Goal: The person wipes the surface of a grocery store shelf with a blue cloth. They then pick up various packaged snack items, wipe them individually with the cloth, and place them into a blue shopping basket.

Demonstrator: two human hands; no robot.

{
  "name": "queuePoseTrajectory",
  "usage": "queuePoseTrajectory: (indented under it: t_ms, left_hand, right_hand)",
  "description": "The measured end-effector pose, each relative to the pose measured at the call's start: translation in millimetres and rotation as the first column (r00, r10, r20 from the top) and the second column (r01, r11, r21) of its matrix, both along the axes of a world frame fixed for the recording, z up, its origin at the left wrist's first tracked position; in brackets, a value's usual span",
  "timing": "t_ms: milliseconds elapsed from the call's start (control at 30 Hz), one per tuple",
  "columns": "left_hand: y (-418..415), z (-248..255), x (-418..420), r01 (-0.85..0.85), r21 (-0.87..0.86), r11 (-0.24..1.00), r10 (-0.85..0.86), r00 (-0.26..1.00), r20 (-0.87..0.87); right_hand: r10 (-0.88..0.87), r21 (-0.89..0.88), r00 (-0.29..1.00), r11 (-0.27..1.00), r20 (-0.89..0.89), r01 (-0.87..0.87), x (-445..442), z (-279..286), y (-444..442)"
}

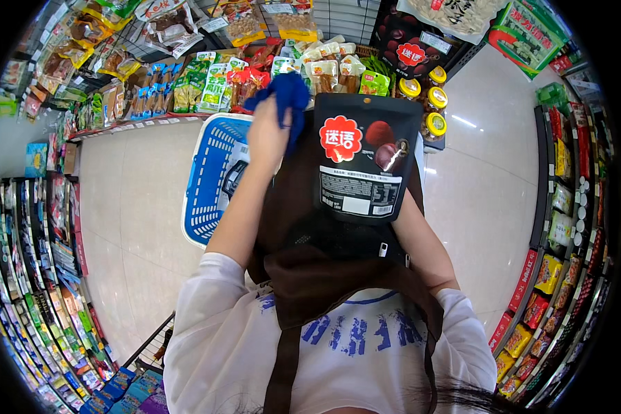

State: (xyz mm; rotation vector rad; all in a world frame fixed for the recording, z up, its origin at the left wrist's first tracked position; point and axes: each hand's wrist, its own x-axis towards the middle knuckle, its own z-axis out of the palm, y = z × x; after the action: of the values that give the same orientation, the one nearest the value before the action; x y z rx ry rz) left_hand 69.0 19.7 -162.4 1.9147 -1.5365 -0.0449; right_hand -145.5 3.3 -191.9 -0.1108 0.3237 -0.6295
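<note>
My left hand [270, 135] grips a crumpled blue cloth [296, 98] in front of the packets on the shelf. A black stand-up pouch [368, 165] with a red badge and pictures of round sweets hangs upright before my chest, its label side facing up to me. My right forearm [424, 240] runs behind the pouch's lower right corner; the pouch hides my right hand, which holds it from behind. Left of the pouch, partly under my left arm, is a blue-and-white plastic basket [192, 194] with a dark object [234, 178] inside.
Ahead is a display shelf with snack packets [217, 85] and yellow-lidded jars [435, 126]. Another black pouch [409, 39] hangs above them. Stocked shelving [548, 269] lines the right side, and more shelves [36, 279] stand left. Pale floor tiles [134, 207] lie between. I wear a brown apron [331, 290].
</note>
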Motion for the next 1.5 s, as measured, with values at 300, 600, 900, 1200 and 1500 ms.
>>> queuePoseTrajectory:
  t_ms: [300,600,900,1200,1500]
  left_hand:
    - [74,-32,54,-0.136,0.4,0.906,0.198,0.973,-0.119]
    - [71,-4,20,-0.01,0.15,0.989,0.047,0.967,-0.249]
    - [88,115,-68,0.601,0.388,0.699,-0.45,0.791,-0.413]
    - [59,71,-52,0.388,-0.036,0.921,-0.165,0.305,-0.938]
    - [-24,25,-14,0.47,-0.064,0.88,-0.097,0.047,-0.994]
  right_hand:
    - [0.008,0.011,1.0,1.0,-0.01,-0.008,2,-2,1]
    - [-0.004,0.023,1.0,1.0,-0.004,0.005,2,-2,2]
    - [-0.339,-0.008,0.94,0.941,-0.036,0.339,-2,35,18]
    - [-0.621,-0.836,0.761,0.508,-0.188,0.208,24,126,15]
    - [-0.472,-0.718,0.692,0.689,-0.547,-0.097,6,53,-65]
